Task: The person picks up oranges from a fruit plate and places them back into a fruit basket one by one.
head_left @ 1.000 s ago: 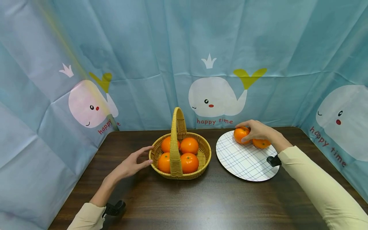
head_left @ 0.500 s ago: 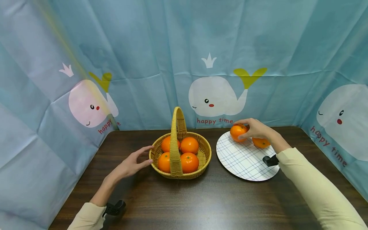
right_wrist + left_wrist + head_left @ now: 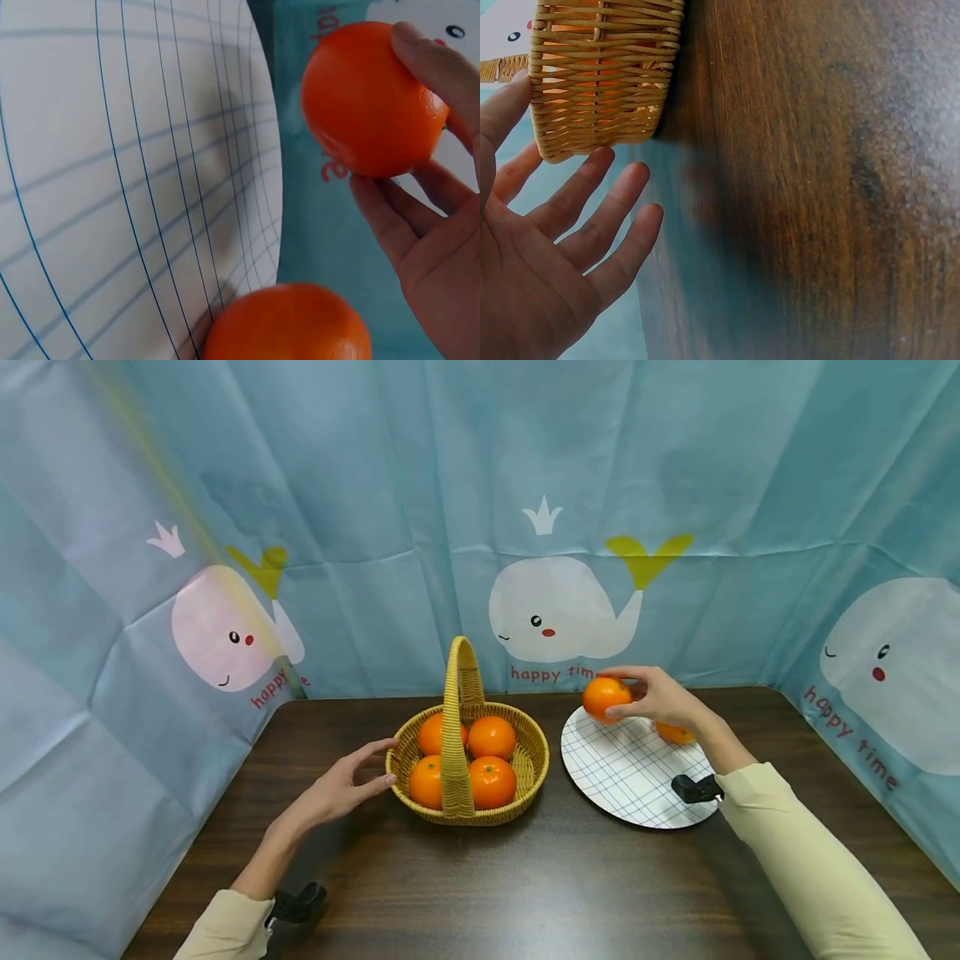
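Between the thumb and fingers of my right hand (image 3: 663,697) is an orange (image 3: 371,97), lifted above the far left part of a white plate (image 3: 637,777) with a blue grid. A second orange (image 3: 289,330) lies on that plate, partly hidden by the hand in the head view. My left hand (image 3: 337,789) touches the left rim of a yellow wicker basket (image 3: 513,810), its fingers spread and relaxed. Several oranges (image 3: 492,782) sit inside the basket, under its tall arched handle (image 3: 455,735).
The dark wooden table (image 3: 487,893) stretches in front of the basket and plate. A light blue curtain (image 3: 360,627) with whale prints hangs along the table's back and sides. A black wrist camera (image 3: 693,789) sits on the right wrist, over the plate.
My right hand has raised the orange off the plate and carried it leftward. The left hand stays at the basket rim; the head view has shifted slightly.
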Demonstrator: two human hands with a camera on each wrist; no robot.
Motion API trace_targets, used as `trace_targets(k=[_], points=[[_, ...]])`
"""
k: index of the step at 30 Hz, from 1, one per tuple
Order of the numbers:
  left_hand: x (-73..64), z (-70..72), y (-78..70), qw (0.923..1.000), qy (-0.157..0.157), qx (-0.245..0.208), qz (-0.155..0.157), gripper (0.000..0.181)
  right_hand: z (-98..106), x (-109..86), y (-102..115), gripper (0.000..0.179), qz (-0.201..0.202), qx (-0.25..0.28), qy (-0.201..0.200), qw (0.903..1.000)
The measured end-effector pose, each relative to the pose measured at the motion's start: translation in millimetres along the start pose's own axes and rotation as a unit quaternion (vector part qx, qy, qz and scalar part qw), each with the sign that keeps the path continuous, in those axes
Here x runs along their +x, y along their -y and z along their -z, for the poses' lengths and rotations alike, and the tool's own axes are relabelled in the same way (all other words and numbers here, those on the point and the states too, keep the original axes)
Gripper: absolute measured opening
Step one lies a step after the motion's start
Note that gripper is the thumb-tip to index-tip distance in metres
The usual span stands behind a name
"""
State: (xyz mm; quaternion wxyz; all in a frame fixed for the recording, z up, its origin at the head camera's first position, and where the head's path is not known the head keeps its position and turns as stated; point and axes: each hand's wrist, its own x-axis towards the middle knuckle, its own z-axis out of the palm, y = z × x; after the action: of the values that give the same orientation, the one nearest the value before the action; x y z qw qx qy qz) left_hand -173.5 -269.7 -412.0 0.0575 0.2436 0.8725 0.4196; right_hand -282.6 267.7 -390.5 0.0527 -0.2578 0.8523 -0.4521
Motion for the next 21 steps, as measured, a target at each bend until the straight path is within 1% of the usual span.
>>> trace_targets(k=[4,7,12,21], points=[[0.7,0.5,-0.2,1.0,0.0,0.001,-0.001,0.058,-5,-2.6,5,0.065,-0.004,0.027,-0.005,0.9996],[1.1,0.7,0.0,1.0,0.0,0.001,0.003,0.058,-8,-3.9,10,0.066,0.005,0.037,-0.005,0.9993],[0.8,1.1,0.7,1.0,-0.001,0.0,0.009,0.058,-13,-2.9,16,0.066,0.031,0.038,0.0,0.9988],[-0.7,0.6,0.9,0.9999,-0.001,0.001,0.016,0.058,-24,-3.4,25,0.065,0.036,0.056,0.01,0.9977]])
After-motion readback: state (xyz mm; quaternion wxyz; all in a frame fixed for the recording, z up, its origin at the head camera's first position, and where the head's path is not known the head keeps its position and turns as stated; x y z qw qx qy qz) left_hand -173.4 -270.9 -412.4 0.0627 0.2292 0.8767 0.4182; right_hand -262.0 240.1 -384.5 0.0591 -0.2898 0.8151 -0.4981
